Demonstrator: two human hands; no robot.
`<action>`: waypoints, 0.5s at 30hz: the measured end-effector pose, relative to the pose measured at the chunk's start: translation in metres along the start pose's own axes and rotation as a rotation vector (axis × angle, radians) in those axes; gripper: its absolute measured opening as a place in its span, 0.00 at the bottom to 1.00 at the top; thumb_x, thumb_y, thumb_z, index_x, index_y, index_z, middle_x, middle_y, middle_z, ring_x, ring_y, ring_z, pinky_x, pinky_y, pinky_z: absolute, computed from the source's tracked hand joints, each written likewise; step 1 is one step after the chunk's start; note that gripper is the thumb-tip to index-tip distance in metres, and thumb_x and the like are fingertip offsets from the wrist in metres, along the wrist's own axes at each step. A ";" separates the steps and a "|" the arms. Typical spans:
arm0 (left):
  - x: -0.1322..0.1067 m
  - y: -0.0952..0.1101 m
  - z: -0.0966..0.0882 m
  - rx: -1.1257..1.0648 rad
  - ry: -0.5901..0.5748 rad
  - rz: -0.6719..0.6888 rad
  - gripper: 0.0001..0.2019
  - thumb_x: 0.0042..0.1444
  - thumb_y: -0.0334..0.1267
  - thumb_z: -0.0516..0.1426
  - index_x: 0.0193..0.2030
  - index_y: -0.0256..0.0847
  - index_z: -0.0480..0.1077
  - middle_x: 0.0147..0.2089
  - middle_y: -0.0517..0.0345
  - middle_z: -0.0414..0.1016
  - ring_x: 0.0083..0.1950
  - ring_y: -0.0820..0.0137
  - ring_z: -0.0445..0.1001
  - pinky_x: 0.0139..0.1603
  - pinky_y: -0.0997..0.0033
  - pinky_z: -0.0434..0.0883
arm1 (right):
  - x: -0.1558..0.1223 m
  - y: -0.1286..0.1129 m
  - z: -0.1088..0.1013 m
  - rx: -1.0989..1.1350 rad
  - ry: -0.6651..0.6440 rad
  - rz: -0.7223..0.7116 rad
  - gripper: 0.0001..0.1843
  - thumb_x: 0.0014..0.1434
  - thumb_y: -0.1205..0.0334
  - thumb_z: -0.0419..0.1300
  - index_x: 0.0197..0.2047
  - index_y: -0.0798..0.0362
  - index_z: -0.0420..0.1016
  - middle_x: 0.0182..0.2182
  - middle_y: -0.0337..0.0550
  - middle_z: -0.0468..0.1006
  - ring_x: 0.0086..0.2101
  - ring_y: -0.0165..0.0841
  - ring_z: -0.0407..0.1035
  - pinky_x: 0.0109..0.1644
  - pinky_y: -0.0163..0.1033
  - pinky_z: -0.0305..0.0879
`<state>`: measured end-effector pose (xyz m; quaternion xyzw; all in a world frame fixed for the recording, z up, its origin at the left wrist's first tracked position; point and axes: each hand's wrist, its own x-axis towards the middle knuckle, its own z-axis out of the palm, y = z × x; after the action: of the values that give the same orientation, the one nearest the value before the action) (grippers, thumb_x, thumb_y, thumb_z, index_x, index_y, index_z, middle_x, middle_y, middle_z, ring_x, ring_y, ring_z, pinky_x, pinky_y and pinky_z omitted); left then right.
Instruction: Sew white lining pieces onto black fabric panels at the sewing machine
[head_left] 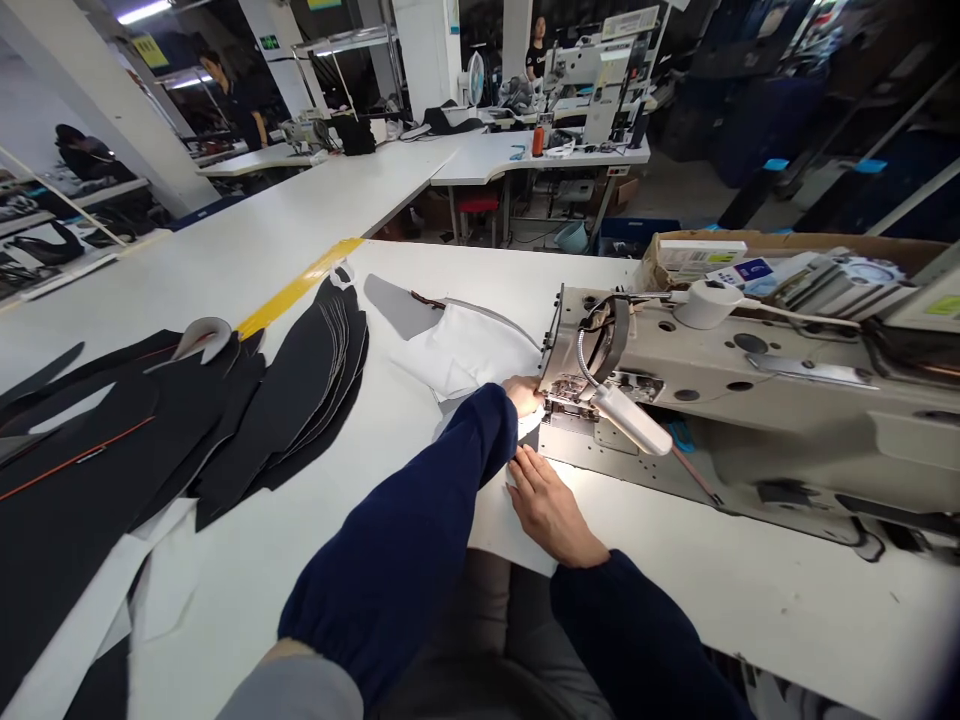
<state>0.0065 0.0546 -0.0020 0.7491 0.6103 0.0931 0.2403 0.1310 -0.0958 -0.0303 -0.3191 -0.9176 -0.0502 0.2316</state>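
Fabric (pixel 480 345) on the table (pixel 660 530), partly hidden behind the left sleeve (pixel 412 530), left hand (pixel 525 396) at the machine (pixel 697 355), fingertips obscured, grip impossible to tell, right hand (pixel 551 505) unclenched, fingers extended, machine cut off at right

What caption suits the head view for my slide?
Left hand and right hand at a sewing machine, dark fabric pieces lying left.

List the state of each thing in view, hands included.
Sewing machine: running or stopped, can't tell
Lamp: lit
Left hand: at the machine's head, grip unclear
Right hand: palm down, fingers extended
White material: wrinkled
Dark panels: stacked, overlapping
Cardboard box: open, filled
Orange spool: upright
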 end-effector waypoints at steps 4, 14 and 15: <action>-0.012 0.000 -0.005 0.013 0.040 0.015 0.13 0.57 0.37 0.47 0.39 0.40 0.73 0.38 0.53 0.77 0.43 0.65 0.73 0.41 0.72 0.66 | -0.005 0.005 -0.007 0.117 0.080 0.067 0.15 0.62 0.69 0.49 0.49 0.59 0.71 0.50 0.55 0.72 0.53 0.43 0.64 0.56 0.51 0.63; -0.138 -0.044 -0.017 0.069 -0.027 -0.023 0.13 0.57 0.40 0.48 0.25 0.40 0.67 0.24 0.60 0.72 0.27 0.72 0.68 0.27 0.75 0.59 | -0.017 0.017 -0.011 0.398 0.245 0.417 0.13 0.63 0.61 0.48 0.44 0.50 0.72 0.43 0.43 0.77 0.45 0.37 0.71 0.52 0.45 0.67; -0.145 -0.043 -0.019 0.105 -0.012 -0.029 0.12 0.56 0.41 0.49 0.25 0.40 0.67 0.24 0.59 0.72 0.27 0.71 0.69 0.28 0.74 0.58 | -0.015 0.017 -0.008 0.387 0.228 0.394 0.13 0.63 0.60 0.48 0.44 0.50 0.72 0.43 0.43 0.77 0.45 0.37 0.70 0.52 0.45 0.67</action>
<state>-0.0737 -0.0733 0.0158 0.7524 0.6236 0.0528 0.2056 0.1552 -0.0927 -0.0307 -0.4335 -0.7984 0.1360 0.3952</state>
